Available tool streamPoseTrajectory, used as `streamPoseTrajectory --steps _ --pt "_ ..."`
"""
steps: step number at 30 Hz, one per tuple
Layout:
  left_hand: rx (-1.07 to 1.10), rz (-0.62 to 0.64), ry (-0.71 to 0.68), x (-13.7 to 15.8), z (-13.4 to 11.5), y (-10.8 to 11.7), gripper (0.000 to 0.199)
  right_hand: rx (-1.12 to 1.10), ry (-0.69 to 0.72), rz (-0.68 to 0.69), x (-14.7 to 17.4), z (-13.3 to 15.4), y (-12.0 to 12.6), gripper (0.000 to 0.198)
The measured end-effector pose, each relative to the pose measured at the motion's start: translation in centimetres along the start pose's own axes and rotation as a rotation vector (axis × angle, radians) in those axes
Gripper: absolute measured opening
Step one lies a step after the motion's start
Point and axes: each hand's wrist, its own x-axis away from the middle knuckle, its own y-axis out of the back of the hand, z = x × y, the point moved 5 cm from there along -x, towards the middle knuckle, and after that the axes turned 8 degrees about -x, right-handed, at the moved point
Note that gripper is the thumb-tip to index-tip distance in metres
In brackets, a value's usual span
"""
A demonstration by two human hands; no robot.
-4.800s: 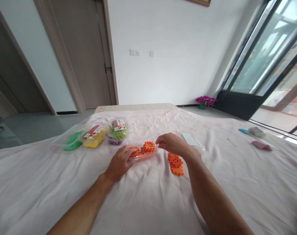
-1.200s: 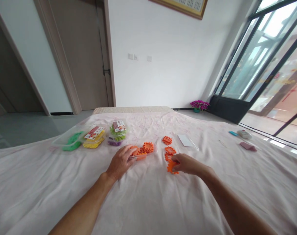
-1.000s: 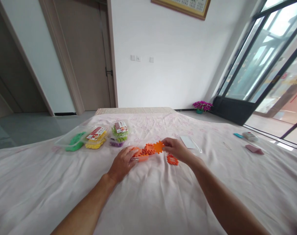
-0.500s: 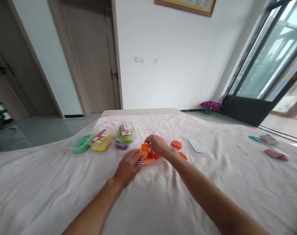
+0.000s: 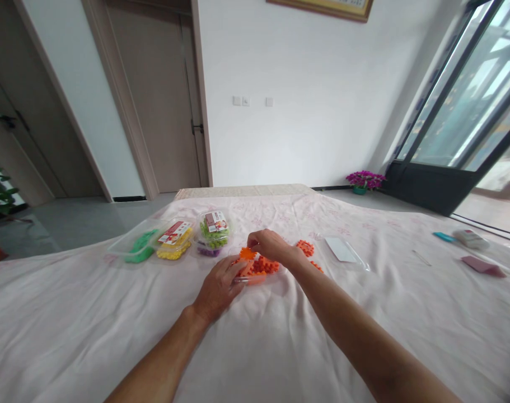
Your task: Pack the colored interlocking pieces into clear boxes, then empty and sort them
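Observation:
A shallow clear plastic box [image 5: 255, 280] filled with orange toothed pieces [image 5: 266, 265] sits on the cloth in front of me. My left hand [image 5: 218, 284] grips the box at its left side, fingers bent over the rim and the pieces there. Above the box, my right hand [image 5: 268, 245] pinches a flat orange gear-shaped piece [image 5: 247, 253] at its upper edge. That piece hangs over the left part of the box, close to my left fingertips. Two more orange gear shapes, one of them round [image 5: 305, 248], lie just right of my right wrist; my forearm partly hides the nearer one.
Lidded clear boxes with yellow [image 5: 173, 242] and light green pieces [image 5: 214, 229] stand left, the latter over purple ones [image 5: 208, 249]. Beside them is a box of green pieces [image 5: 141, 246]. A clear lid with a white label [image 5: 341, 249] lies right; a white packet [image 5: 471, 239] is farther right.
My right hand has shifted slightly left and down with the orange gear-shaped piece, bringing it lower over the box. My left hand stays on the box. The view has turned a little.

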Motion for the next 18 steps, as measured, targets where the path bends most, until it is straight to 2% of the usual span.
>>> streamPoseTrajectory --steps 5,10,18 --pt "-0.025 0.017 0.025 -0.1 0.0 0.1 0.047 0.08 0.032 -0.119 -0.7 0.5 -0.1 0.02" --pt "-0.071 -0.012 0.032 -0.3 -0.1 0.4 0.047 0.126 0.044 -0.058 -0.5 1.3 -0.8 0.017" --pt "-0.061 -0.017 0.027 -0.3 -0.1 0.3 0.045 0.155 0.071 -0.046 0.1 1.1 -1.0 0.022"
